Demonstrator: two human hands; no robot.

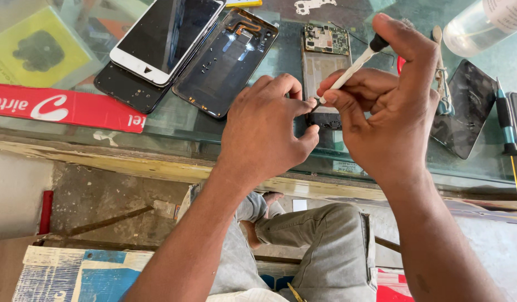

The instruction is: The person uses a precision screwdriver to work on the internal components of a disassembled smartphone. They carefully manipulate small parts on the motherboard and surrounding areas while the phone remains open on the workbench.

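The right hand pinches a slim white screwdriver with a black cap, tip down at the opened phone's lower edge on the glass counter. The left hand, fingers curled, steadies that edge. Keeping the driver upright should stop slipping.

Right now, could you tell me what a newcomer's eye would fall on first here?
First, the right hand at centre, holding a slim white screwdriver with its tip down at an opened phone on the glass counter, while the left hand steadies the phone's lower end. At upper left lie a white-framed phone and an empty back shell.
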